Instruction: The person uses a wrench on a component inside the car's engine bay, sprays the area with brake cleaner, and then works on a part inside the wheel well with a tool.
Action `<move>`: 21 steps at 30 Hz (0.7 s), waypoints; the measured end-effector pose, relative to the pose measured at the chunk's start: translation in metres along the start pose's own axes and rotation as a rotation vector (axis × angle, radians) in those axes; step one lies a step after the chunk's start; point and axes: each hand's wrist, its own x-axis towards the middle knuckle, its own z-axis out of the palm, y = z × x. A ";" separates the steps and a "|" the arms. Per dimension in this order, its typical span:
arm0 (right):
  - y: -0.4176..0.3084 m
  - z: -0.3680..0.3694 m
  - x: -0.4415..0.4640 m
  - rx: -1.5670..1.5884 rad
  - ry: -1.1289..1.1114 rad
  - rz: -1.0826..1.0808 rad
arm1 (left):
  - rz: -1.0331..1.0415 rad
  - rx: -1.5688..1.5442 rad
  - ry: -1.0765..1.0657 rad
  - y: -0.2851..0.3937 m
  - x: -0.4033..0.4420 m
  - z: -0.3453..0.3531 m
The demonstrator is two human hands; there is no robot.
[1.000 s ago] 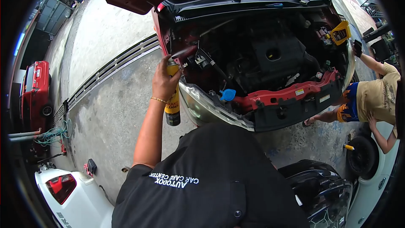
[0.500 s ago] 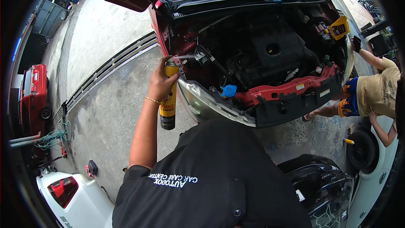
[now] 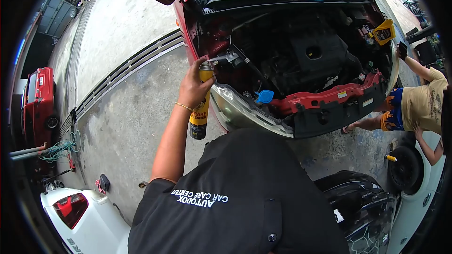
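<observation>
My left hand (image 3: 193, 87), with a beaded bracelet at the wrist, is wrapped round an upright yellow and black spray can (image 3: 199, 115) labelled brake cleaner. The index finger lies on top of the can, at the nozzle. A pale streak of spray (image 3: 217, 59) runs from the nozzle toward a metal fitting (image 3: 231, 58) in the open engine bay. Just to the right of the can is the car's headlight (image 3: 238, 106). A blue cap (image 3: 264, 96) sits beyond the headlight. My right hand is out of view.
A black engine cover (image 3: 313, 51) and a red front crossmember (image 3: 325, 98) fill the bay. At its right stands a yellow container (image 3: 383, 32), near another person (image 3: 421, 103) whose gloved hand touches the car. A red car (image 3: 38, 99) and a white car (image 3: 82, 216) are at left.
The view has shifted, so the car and can appear further right than half a second ago. Since one second ago the spray has swung from the red inner panel to the metal fitting.
</observation>
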 end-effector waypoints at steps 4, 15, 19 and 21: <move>0.000 0.004 -0.005 -0.103 0.075 -0.001 | -0.028 0.013 -0.009 -0.007 0.001 0.000; -0.021 0.002 -0.012 -0.082 0.049 -0.037 | -0.052 -0.097 -0.054 0.005 0.000 0.010; -0.035 -0.003 -0.018 -0.114 0.041 -0.045 | -0.047 -0.079 -0.020 -0.005 -0.001 0.014; -0.037 -0.002 -0.019 -0.129 0.053 -0.069 | -0.066 -0.090 -0.016 -0.006 -0.001 0.013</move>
